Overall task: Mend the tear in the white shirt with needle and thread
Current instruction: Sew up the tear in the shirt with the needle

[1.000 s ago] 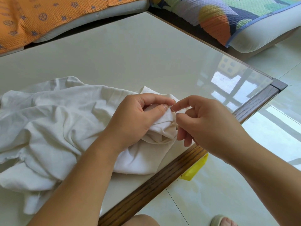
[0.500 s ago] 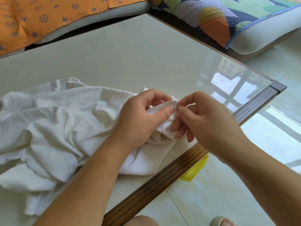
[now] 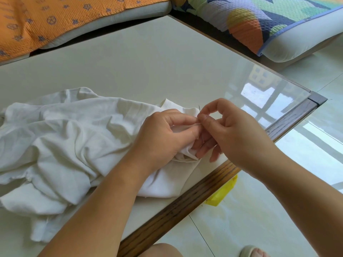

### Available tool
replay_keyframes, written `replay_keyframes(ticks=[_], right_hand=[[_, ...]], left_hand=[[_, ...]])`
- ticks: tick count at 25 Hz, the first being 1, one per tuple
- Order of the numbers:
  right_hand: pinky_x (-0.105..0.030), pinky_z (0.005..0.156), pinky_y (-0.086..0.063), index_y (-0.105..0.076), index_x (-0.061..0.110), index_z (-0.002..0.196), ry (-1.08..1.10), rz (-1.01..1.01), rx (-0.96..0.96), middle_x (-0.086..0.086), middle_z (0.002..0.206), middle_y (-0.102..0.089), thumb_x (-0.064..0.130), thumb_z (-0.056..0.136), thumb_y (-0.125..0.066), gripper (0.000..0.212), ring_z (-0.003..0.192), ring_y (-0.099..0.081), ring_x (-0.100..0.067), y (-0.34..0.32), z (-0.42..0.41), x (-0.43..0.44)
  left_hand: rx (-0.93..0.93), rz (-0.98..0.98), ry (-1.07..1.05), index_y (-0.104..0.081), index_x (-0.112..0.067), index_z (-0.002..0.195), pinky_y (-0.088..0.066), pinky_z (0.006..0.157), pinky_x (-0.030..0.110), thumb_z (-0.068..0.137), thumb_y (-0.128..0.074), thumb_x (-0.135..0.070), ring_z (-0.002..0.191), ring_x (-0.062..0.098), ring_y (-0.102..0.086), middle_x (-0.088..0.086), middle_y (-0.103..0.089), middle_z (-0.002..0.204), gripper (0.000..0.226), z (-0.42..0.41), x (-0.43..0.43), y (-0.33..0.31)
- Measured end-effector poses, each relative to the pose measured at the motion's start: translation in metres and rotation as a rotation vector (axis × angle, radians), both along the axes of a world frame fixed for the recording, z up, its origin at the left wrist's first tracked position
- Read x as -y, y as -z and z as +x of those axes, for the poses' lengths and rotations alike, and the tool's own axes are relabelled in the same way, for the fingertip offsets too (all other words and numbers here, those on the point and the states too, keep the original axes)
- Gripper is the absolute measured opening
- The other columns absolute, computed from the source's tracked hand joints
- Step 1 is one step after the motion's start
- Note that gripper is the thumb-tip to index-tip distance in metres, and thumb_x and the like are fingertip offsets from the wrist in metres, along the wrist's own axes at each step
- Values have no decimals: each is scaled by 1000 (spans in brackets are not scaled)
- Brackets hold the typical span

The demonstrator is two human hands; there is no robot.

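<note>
A crumpled white shirt [image 3: 70, 145] lies on the glass-topped table [image 3: 148, 62], bunched toward the near right edge. My left hand [image 3: 163, 136] grips a fold of the shirt between thumb and fingers. My right hand [image 3: 228, 132] meets it from the right, thumb and forefinger pinching a thin needle [image 3: 199, 108] whose tip sticks up just above the fabric. The thread is too fine to make out. The tear itself is hidden in the pinched fold.
The table's wooden edge [image 3: 194, 197] runs diagonally close to my hands. A yellow object [image 3: 222, 193] lies on the tiled floor under that edge. Sofa cushions, orange [image 3: 55, 17] and multicoloured [image 3: 259, 21], border the far side. My knee and a sandalled foot show at the bottom.
My right hand has shifted its pinch from the side of the fold up to the needle's upper part, forefinger arching higher. The left hand keeps its grip on the fold.
</note>
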State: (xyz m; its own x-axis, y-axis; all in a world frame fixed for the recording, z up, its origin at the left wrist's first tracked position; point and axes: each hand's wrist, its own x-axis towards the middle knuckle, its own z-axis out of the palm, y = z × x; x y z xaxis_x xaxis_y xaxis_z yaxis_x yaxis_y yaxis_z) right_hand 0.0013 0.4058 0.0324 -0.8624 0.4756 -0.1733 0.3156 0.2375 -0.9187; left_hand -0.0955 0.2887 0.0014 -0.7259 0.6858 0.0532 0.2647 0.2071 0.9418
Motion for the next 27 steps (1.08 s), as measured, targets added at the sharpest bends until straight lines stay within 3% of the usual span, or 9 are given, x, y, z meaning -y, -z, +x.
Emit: replay_keyframes(ticks=[5, 7, 10, 12, 16, 19, 21, 25, 27], right_hand=[[-29, 61, -48, -57, 29, 84, 167, 389, 36, 5, 80, -66, 28, 95, -52, 12, 64, -62, -11, -4, -3, -13], [-25, 54, -45, -60, 21, 87, 285, 88, -79, 1, 81, -67, 20, 96, -53, 11, 55, -60, -10, -9, -7, -24], [-22, 45, -51, -52, 4, 94, 296, -666, -306, -14, 78, -72, 5, 99, -45, 8, 57, -69, -20, -16, -11, -29], [-26, 54, -58, -50, 1, 96, 296, -782, -378, -19, 76, -71, 2, 99, -44, 7, 72, -74, -30, -17, -12, -31], [-39, 80, -60, -53, 13, 94, 328, -269, -421, -12, 85, -74, 9, 101, -46, 11, 86, -74, -28, -11, -10, -39], [-38, 83, -58, -52, 27, 93, 330, 161, -350, 5, 86, -75, 20, 101, -48, 11, 84, -70, -26, -7, -6, -42], [-17, 73, -54, -50, 28, 95, 341, 303, -332, 13, 84, -73, 24, 101, -48, 8, 81, -68, -17, -6, -5, -44], [-10, 74, -43, -49, 24, 101, 425, 434, -329, 17, 86, -69, 24, 101, -47, 2, 89, -62, 3, -2, -3, -51], [-5, 63, -40, -50, 24, 100, 357, 455, -246, 16, 82, -69, 23, 101, -47, 3, 80, -61, 9, 0, -3, -51]], left_hand=[[37, -4, 1, -79, -26, 91, -53, 84, 18, 85, -76, -19, 89, 2, -70, -6, -76, 91, 10, 3, 0, -3], [68, -31, -2, -79, -28, 90, -54, 85, 21, 85, -76, -20, 89, 2, -71, -8, -77, 90, 10, 3, 1, -5], [165, -51, 24, -79, -27, 91, -55, 83, 18, 86, -74, -20, 87, 1, -71, -12, -77, 87, 10, 4, 2, -9], [205, -61, 56, -78, -26, 94, -55, 83, 17, 88, -72, -20, 89, 1, -71, -11, -77, 88, 10, 4, 4, -11], [302, -78, 93, -79, -21, 98, -55, 87, 24, 88, -71, -20, 94, 8, -72, -5, -78, 93, 13, 1, 6, -12], [346, -87, 124, -79, -21, 96, -54, 83, 23, 89, -69, -17, 92, 8, -72, -4, -78, 91, 12, 0, 7, -14], [362, -76, 139, -80, -22, 90, -53, 77, 17, 89, -69, -14, 87, 6, -72, -5, -78, 86, 14, -1, 8, -15], [406, -52, 157, -79, -20, 86, -51, 70, 13, 88, -68, -9, 80, 5, -71, -4, -77, 82, 16, -3, 9, -18], [413, -48, 161, -78, -17, 86, -51, 67, 13, 88, -67, -8, 77, 4, -70, -4, -75, 78, 15, -4, 10, -19]])
